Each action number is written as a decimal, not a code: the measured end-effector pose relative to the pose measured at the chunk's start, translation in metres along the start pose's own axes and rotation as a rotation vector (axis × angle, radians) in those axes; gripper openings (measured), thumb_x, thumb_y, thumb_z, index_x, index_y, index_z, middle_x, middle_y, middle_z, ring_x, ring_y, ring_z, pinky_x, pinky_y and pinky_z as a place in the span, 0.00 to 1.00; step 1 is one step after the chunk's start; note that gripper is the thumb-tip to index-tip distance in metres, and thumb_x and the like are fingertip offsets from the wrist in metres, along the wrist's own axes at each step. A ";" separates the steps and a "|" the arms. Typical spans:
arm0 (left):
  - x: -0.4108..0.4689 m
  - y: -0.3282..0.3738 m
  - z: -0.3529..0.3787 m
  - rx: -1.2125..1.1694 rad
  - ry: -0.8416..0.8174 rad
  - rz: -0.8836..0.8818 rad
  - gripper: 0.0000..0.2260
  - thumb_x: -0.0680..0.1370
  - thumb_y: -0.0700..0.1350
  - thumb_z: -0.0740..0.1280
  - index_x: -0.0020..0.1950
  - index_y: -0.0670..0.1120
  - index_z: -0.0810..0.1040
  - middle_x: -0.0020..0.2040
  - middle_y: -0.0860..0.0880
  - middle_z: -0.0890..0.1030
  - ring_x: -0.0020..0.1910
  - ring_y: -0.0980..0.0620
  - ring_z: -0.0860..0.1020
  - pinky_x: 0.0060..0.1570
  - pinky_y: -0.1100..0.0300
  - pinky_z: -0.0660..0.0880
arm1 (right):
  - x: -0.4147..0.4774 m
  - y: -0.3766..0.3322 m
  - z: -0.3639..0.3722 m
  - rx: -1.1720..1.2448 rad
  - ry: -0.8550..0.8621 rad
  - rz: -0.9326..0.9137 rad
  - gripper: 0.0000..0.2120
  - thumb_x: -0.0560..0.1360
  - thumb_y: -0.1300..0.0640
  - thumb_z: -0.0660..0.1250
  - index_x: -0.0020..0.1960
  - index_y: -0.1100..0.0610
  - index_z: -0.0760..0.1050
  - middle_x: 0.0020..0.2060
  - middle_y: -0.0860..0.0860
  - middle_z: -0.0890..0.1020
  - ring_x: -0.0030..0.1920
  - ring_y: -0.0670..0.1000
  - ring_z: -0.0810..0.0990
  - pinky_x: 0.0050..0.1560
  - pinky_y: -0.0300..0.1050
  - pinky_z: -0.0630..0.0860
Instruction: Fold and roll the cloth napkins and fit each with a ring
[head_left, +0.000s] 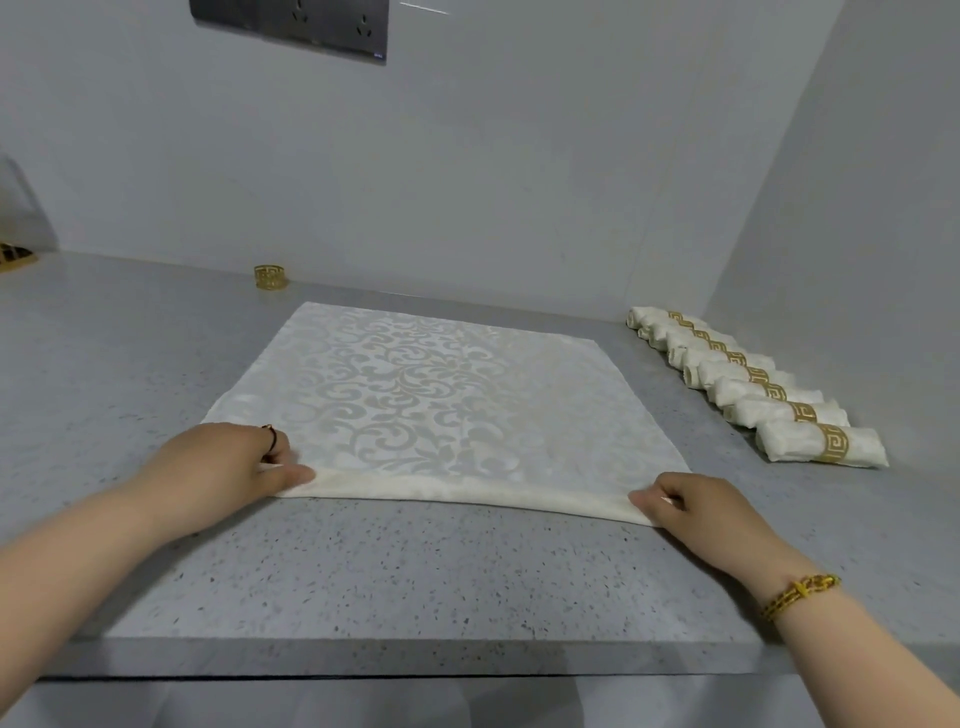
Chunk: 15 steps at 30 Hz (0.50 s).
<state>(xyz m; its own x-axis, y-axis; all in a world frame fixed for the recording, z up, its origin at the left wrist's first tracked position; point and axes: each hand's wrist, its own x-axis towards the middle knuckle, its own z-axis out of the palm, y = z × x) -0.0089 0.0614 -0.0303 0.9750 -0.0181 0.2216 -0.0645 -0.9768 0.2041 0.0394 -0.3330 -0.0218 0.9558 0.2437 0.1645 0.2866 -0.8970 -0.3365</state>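
Observation:
A white damask napkin lies spread flat on the grey speckled counter. Its near edge is turned over into a narrow roll running from hand to hand. My left hand pinches the left end of that rolled edge, thumb under the fold. At the right end my right hand pinches the roll between thumb and curled fingers. A single gold ring stands on the counter by the back wall, to the left of the napkin.
Several rolled napkins with gold rings lie in a diagonal row at the right, near the side wall. A gold object shows at the far left edge. The counter's front edge runs below my forearms.

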 end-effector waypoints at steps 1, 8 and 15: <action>0.000 0.000 -0.001 0.012 -0.006 -0.025 0.15 0.74 0.57 0.63 0.32 0.53 0.63 0.30 0.55 0.70 0.31 0.59 0.69 0.30 0.64 0.62 | 0.000 -0.001 -0.002 -0.011 -0.004 0.014 0.16 0.75 0.48 0.62 0.31 0.52 0.65 0.29 0.46 0.71 0.32 0.44 0.68 0.32 0.34 0.59; 0.003 0.010 0.006 -0.014 0.083 0.424 0.16 0.62 0.33 0.74 0.41 0.53 0.81 0.40 0.66 0.73 0.40 0.60 0.78 0.39 0.71 0.72 | 0.015 -0.001 0.005 -0.331 0.163 -0.363 0.12 0.59 0.70 0.73 0.35 0.55 0.77 0.32 0.49 0.77 0.32 0.51 0.76 0.33 0.32 0.60; -0.009 -0.003 0.017 -0.258 0.105 0.416 0.17 0.67 0.57 0.57 0.44 0.54 0.82 0.42 0.79 0.70 0.49 0.82 0.65 0.43 0.83 0.66 | -0.007 -0.001 0.008 0.324 0.019 -0.141 0.10 0.74 0.62 0.65 0.44 0.46 0.74 0.44 0.41 0.77 0.47 0.39 0.73 0.47 0.23 0.66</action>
<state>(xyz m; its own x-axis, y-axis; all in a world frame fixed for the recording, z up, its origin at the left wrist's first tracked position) -0.0141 0.0605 -0.0486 0.8296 -0.3604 0.4264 -0.5067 -0.8068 0.3039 0.0331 -0.3308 -0.0304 0.9047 0.3474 0.2466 0.4248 -0.6906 -0.5853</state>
